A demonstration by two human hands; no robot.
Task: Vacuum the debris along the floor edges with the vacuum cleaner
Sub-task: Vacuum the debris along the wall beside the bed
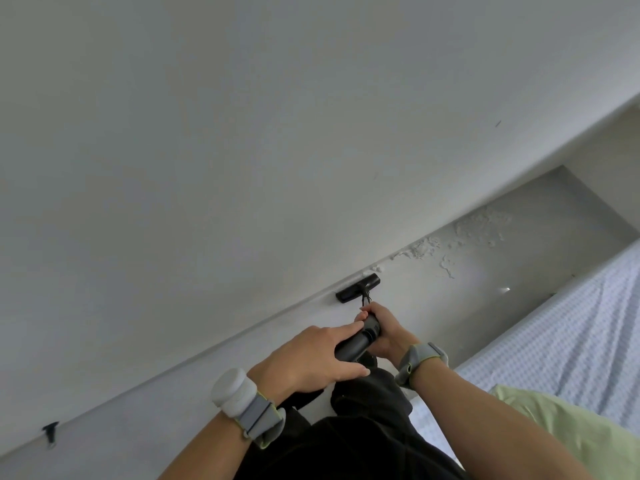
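Pointing away from the person toward the wall [242,133], the vacuum cleaner [358,342] runs its long axis from the two hands down to one black floor nozzle [358,288]. That nozzle lies crosswise, touching the wall base beyond the fingertips. The left hand [313,358] wraps the dark tube, fingers [343,332] curled closed over it. The right hand [382,329] clamps the tube just ahead of the left. White debris [424,249] lies scattered on the floor [519,271] past the nozzle, along the edge. Each wrist carries one strapped band. No containers are visible.
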